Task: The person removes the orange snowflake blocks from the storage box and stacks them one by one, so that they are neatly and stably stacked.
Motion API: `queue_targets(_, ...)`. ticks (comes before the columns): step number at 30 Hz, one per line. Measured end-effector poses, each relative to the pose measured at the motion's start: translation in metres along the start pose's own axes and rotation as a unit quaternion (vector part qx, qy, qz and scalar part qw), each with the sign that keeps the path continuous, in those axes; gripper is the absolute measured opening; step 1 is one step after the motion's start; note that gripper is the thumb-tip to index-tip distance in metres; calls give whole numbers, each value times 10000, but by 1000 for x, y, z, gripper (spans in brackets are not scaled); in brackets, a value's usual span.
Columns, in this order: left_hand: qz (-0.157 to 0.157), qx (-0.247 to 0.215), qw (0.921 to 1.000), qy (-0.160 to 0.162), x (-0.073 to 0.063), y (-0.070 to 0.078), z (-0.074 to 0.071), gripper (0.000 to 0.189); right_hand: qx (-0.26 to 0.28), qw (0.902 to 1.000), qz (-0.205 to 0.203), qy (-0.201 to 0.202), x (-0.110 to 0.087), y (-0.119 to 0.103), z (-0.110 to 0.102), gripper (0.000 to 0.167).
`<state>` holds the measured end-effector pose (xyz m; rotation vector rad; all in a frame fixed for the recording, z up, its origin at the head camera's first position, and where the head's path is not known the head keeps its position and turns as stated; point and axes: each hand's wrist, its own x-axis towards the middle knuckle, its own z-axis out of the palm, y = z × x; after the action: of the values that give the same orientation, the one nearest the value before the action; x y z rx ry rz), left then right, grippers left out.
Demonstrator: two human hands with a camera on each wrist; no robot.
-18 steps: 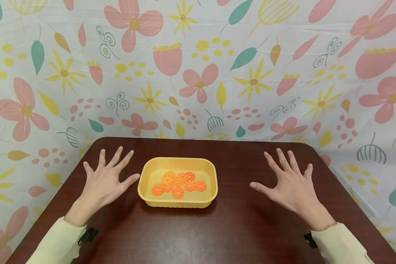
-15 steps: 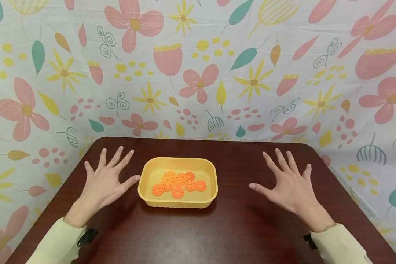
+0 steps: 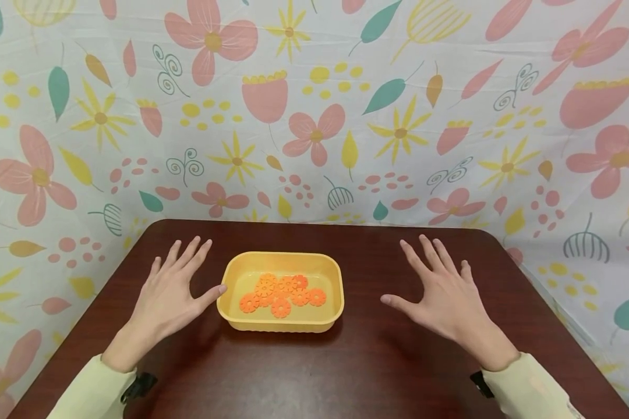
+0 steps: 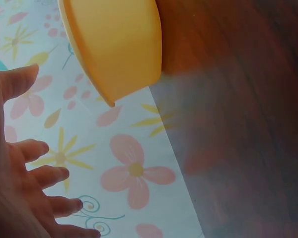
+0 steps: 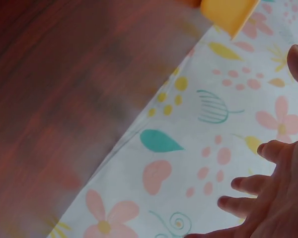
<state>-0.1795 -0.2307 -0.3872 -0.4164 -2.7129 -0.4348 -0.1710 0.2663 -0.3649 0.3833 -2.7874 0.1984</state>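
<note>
A yellow rectangular tub stands on the dark table, left of the middle in the head view. Several orange, notched flower-shaped discs lie in a loose pile on its floor. My left hand is spread beside the tub's left wall, its thumb tip overlapping the rim in the head view; in the left wrist view a gap shows between thumb and tub. To the right, well apart from the tub, my right hand is held with its fingers spread. Neither hand holds anything.
The dark brown wooden table reaches back to a white cloth printed with flowers and leaves, which also hangs along both sides. Each wrist carries a small black device at the sleeve cuff.
My right hand has moved left, towards the tub. The left hand has turned a little, its fingers drawing closer together and its thumb shifting slightly right. Tub and discs stay in place.
</note>
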Motion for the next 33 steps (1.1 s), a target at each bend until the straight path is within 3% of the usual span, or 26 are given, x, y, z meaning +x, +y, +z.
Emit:
queue_targets(7,-87,-548,9985,-1,-3,4,3,93,48,9994,-314,152,7,-16,2,111)
queue_targets(15,-86,-1065,9940,-223,-6,11,10,95,455,9967,-662,-125,17,-34,7,105)
queue_targets(19,-26,-1203,9925,-232,-9,13,13,96,729,9934,-795,-385,23,-45,9,101)
queue_targets(33,-77,-1462,9887,-325,-16,21,22,95,1111,9805,-1491,-642,46,-77,24,94)
